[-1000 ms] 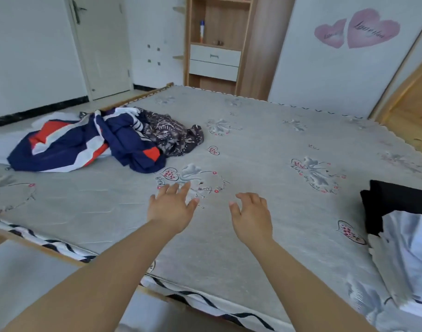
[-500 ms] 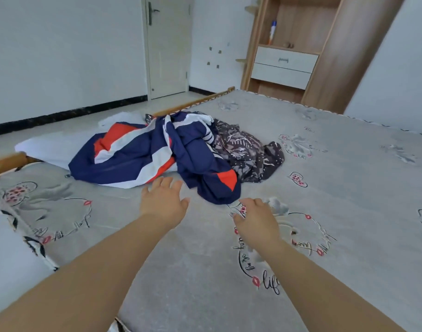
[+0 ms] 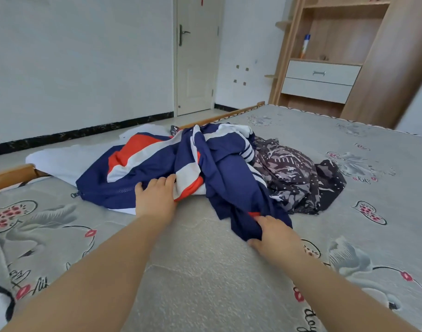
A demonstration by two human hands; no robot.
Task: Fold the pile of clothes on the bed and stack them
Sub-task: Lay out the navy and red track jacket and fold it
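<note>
Navy fabric with white and orange stripes, a zip-front track jacket (image 3: 157,168), heads the pile on the grey floral mattress (image 3: 205,271). In the head view, the pile sits toward 12 o'clock from the person, its long axis running from 9 to 3 o'clock. The right hand (image 3: 274,232) pinches the jacket's nearest trailing end, thumb under and fingers over the cloth. The left hand (image 3: 156,197) lies at 10 o'clock from it, fingers straight and touching the striped panel; whether they hook under the fold cannot be told. A dark patterned garment (image 3: 298,178) lies just beside the jacket at 2 o'clock, and a white garment (image 3: 68,159) spreads beneath it toward 10 o'clock. The right hand is the better placed, so drawing the jacket toward 6 o'clock looks likely to free it.
</note>
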